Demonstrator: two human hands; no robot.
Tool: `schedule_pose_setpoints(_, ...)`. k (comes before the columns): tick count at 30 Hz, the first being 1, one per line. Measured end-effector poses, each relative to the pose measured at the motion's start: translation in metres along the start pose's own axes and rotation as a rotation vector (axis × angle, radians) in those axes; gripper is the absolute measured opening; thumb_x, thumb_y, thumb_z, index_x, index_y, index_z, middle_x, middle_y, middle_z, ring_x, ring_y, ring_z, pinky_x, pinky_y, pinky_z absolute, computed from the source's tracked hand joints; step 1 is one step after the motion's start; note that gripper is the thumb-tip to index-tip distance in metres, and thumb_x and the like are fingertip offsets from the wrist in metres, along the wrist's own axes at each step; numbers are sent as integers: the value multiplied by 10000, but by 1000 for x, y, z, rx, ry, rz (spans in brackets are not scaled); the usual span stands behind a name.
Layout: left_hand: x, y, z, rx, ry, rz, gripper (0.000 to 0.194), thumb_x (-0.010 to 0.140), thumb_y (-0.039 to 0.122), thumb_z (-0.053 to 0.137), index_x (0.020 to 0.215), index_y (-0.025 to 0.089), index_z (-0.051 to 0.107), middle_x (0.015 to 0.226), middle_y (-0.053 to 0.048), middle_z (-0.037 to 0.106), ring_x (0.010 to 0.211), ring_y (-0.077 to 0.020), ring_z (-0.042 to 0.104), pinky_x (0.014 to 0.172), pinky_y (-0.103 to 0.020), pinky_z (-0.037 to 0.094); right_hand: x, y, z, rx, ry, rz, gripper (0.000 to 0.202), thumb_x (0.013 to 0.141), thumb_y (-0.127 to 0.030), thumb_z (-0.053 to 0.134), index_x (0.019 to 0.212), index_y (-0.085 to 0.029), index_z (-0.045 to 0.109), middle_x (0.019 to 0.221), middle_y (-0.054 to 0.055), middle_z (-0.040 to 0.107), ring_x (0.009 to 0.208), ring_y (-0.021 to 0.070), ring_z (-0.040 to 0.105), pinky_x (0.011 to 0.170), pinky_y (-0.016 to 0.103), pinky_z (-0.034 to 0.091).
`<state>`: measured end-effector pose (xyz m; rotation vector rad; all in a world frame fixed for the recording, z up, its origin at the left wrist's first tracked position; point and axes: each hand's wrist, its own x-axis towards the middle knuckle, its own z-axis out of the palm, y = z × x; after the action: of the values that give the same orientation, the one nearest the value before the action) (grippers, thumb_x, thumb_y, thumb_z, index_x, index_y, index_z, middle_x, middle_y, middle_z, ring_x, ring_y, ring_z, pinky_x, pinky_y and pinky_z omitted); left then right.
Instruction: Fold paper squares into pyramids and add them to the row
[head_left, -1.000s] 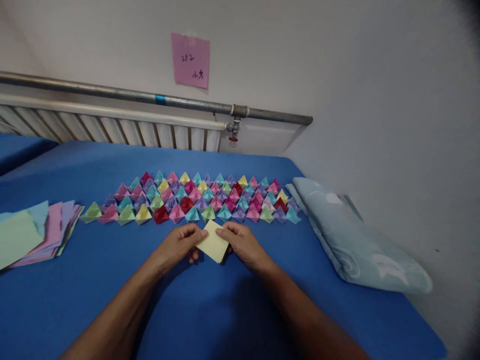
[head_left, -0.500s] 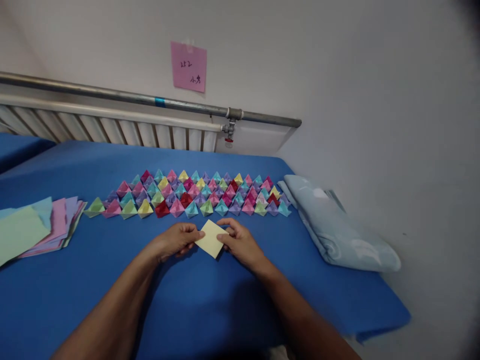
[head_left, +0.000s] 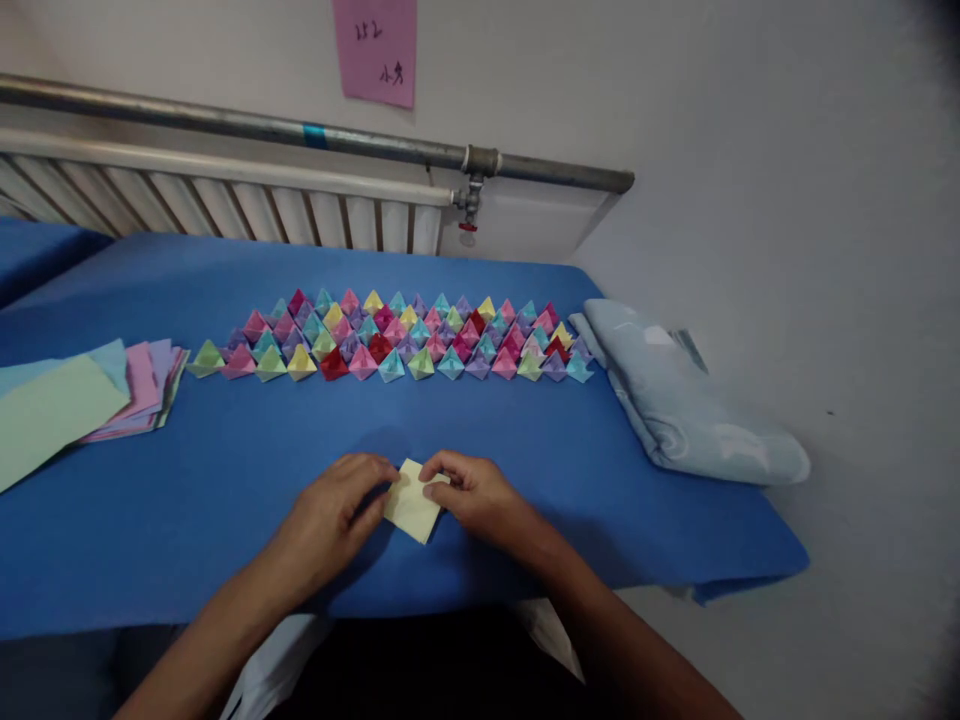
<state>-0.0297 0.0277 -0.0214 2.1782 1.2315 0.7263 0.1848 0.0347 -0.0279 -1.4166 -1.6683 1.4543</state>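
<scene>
A small square of folded pale yellow paper (head_left: 412,512) is between my two hands, just above or on the blue cover, with one corner pointing towards me. My right hand (head_left: 480,497) pinches its right corner between thumb and forefinger. At the left corner, my left hand (head_left: 330,520) has thumb and fingertips curled round the edge, touching the paper. Beyond the hands stand several rows of small folded paper boats (head_left: 391,366) in pink, blue, green, yellow, purple and red.
A stack of loose coloured paper sheets (head_left: 60,405) lies on the left of the blue-covered surface (head_left: 247,500). To the right is a folded light blue blanket (head_left: 690,410). A radiator (head_left: 255,205) and metal pipe (head_left: 217,120) run along the wall, under a pink note (head_left: 375,55).
The view has tilted down. The yellow paper has come nearer to my body. My left hand has turned palm down, its fingers moving onto the paper's left edge.
</scene>
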Motion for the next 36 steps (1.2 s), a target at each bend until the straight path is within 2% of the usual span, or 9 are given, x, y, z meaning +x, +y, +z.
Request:
schedule_pose_setpoints(1,-6,2,4,36,7,89,258,857,179,471,1045,230,640,1059,-62,704,997,-215,636,858,-338,464,-2,-1,1,-43,-1,-6,92,791,-234,562,822,-214,646,599,-68,468,550,93,397,517,217,265)
schedule_pose_setpoints(3,-14,5,12,106,-7,178,333,848,113,445,1106,230,620,1140,-73,694,1071,-216,621,918,-370,441,-5,-5,2,-140,4,-22,109,808,-213,543,816,-212,652,605,-63,495,561,97,423,541,223,276)
schedule_pose_setpoints(6,-19,5,16,194,-42,195,339,849,108,451,1119,228,617,1162,-88,692,1057,-221,631,937,-408,419,-11,-14,1,-323,12,-40,147,838,-186,528,827,-208,673,621,-49,544,574,104,452,586,235,295)
schedule_pose_setpoints(11,-19,4,11,225,-77,193,278,855,186,490,1094,238,622,1162,-86,696,1057,-241,633,996,-475,359,-23,-18,-5,-503,34,-68,228,907,-189,469,949,-213,692,757,6,666,660,134,537,643,249,339)
schedule_pose_setpoints(16,-17,4,9,204,-70,191,230,863,219,522,1070,232,621,1143,-74,701,1036,-239,630,981,-461,362,-29,-11,-10,-498,38,-84,301,891,-156,449,1044,-225,698,814,22,712,676,152,585,684,266,399)
schedule_pose_setpoints(22,-19,3,14,184,33,144,128,895,234,541,966,225,647,1018,-34,732,980,-218,631,963,-421,370,-30,-15,-11,-524,31,-110,378,817,-90,461,1069,-226,708,951,46,722,814,178,625,764,287,425)
schedule_pose_setpoints(28,-23,0,18,203,106,126,113,923,229,535,915,208,646,1004,-35,727,976,-216,633,931,-399,380,-30,-18,-13,-556,6,-86,235,816,-147,574,993,-195,722,785,19,616,664,133,532,642,247,373)
schedule_pose_setpoints(32,-22,-2,20,200,125,106,157,933,255,513,893,210,658,1000,-40,726,975,-225,631,907,-404,399,-29,-19,-14,-532,-18,-116,193,851,-147,557,945,-196,718,779,13,592,687,131,521,654,247,358)
schedule_pose_setpoints(36,-22,-3,22,204,148,84,183,939,277,498,876,208,655,983,-52,721,979,-243,618,882,-421,409,-25,-19,-11,-527,6,-81,122,869,-192,584,865,-196,705,770,6,581,680,127,515,637,246,342)
